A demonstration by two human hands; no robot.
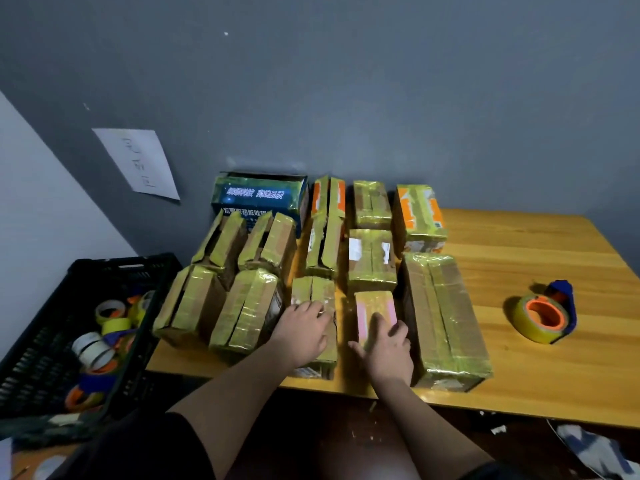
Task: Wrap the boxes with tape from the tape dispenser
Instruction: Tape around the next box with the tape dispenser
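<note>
Several cardboard boxes banded with yellowish tape stand in rows on the wooden table (540, 372). My left hand (304, 330) lies flat with relaxed fingers on top of a taped brown box (313, 289) in the front row. My right hand (388, 348) rests with straight fingers on a small pink-topped taped box (375, 304) just to the right of it. The tape dispenser (543, 315), an orange core with a yellowish roll and a blue handle, lies alone on the table to the right, well away from both hands.
A large taped box (443, 320) sits right of my right hand. A blue printed box (258, 199) stands at the back against the grey wall. A black crate (86, 271) with several tape rolls is left of the table. A paper sheet (140, 162) hangs on the wall.
</note>
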